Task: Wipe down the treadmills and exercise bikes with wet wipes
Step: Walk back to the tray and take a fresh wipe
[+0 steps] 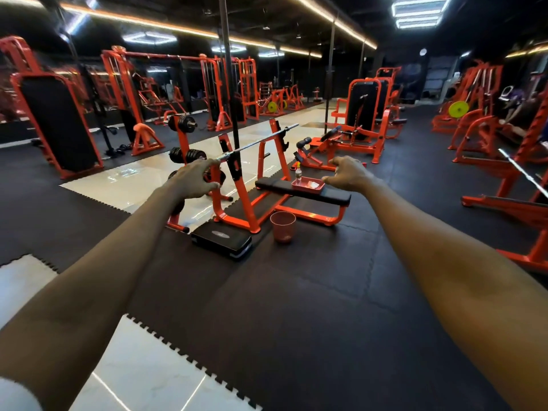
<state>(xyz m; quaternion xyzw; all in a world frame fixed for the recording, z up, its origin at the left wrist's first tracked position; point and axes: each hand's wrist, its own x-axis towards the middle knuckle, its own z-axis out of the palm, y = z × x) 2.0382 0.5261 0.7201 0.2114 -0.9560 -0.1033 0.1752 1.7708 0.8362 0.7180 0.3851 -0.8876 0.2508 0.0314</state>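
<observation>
Left hand point(194, 180): fingers point(209, 167) loose, empty | right hand point(348, 175): fingers spread, empty | tray point(307, 190), bottle point(298, 173): worktop point(335, 197), beyond right fingers, likely staged for reach | bin point(283, 228): floor below

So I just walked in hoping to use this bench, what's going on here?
A person holds both bare arms out toward the flat bench. The left hand and right hand are open and hold nothing. A red tray sits on the bench pad with a small bottle and something white in it, possibly wipes. A reddish bin stands on the floor mat beside the bench. Nothing is being wiped yet.
</observation>
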